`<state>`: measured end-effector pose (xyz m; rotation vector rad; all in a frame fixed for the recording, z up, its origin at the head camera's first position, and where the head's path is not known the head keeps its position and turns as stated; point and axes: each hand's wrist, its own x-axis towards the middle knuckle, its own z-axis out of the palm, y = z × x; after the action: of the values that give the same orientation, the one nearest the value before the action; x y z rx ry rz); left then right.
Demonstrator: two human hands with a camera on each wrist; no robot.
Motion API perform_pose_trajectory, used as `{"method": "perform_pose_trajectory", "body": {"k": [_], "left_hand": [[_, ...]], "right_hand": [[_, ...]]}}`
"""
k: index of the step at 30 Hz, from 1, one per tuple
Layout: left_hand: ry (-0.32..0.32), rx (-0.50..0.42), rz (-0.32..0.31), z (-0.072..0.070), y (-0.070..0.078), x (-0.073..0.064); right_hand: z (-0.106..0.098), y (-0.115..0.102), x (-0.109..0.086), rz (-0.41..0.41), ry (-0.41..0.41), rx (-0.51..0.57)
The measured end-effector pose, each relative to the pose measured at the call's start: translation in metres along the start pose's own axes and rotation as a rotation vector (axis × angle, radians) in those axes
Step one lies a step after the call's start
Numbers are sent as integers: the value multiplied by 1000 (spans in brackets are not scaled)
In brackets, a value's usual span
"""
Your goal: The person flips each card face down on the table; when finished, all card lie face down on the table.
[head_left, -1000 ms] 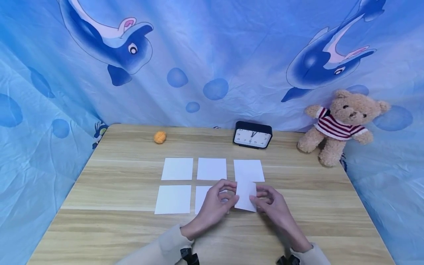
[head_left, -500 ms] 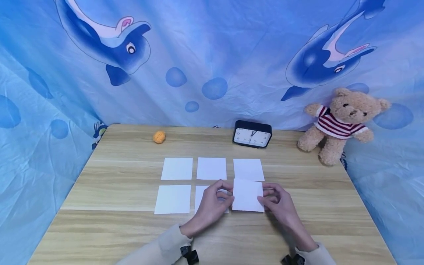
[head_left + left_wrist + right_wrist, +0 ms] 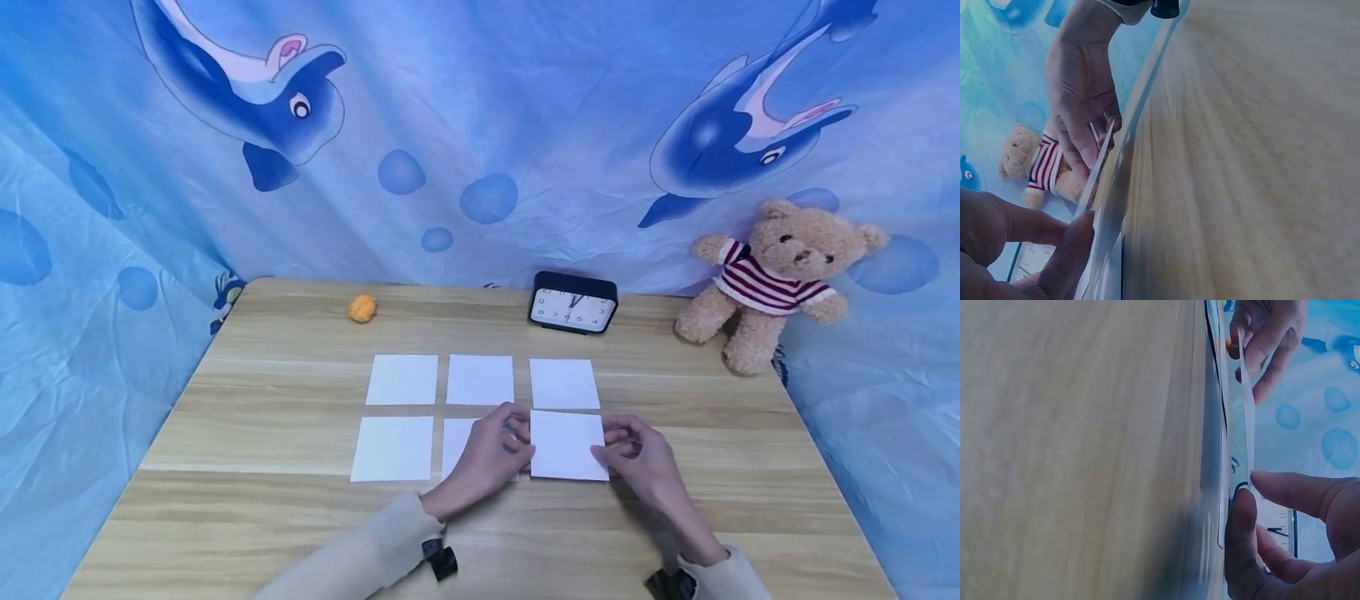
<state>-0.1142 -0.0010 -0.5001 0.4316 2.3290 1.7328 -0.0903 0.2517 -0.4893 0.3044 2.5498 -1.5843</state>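
Observation:
A square white sheet of paper (image 3: 567, 446) is held spread out between both hands, slightly above the table. My left hand (image 3: 487, 454) pinches its left edge between thumb and fingers; my right hand (image 3: 648, 467) pinches the right edge. Both wrist views show the sheet nearly edge-on, apart from the tabletop. Beneath the left hand lies another white sheet (image 3: 457, 442), partly hidden. Directly behind the held sheet is a white sheet (image 3: 564, 384) lying flat.
More white sheets lie flat in two rows, including a front-left sheet (image 3: 392, 448) and a back-middle sheet (image 3: 481, 380). At the table's (image 3: 225, 533) far side are an orange ball (image 3: 362, 308), a black clock (image 3: 573, 304) and a teddy bear (image 3: 776, 279). A blue dolphin curtain (image 3: 555, 125) surrounds it.
The held sheet looked narrow a second ago, as if folded or bowed; now it shows its full square. My right hand has moved right, widening the gap between the hands.

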Motion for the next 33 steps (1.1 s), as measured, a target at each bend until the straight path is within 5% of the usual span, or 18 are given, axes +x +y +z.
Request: {"method": "perform_pose_trajectory", "body": {"k": [26, 33], "left_hand": [[-65, 139, -105, 7, 4, 7], [-87, 107, -149, 7, 11, 6]], "right_hand": [[-7, -1, 13, 27, -41, -204], [-9, -1, 15, 45, -61, -238]]}}
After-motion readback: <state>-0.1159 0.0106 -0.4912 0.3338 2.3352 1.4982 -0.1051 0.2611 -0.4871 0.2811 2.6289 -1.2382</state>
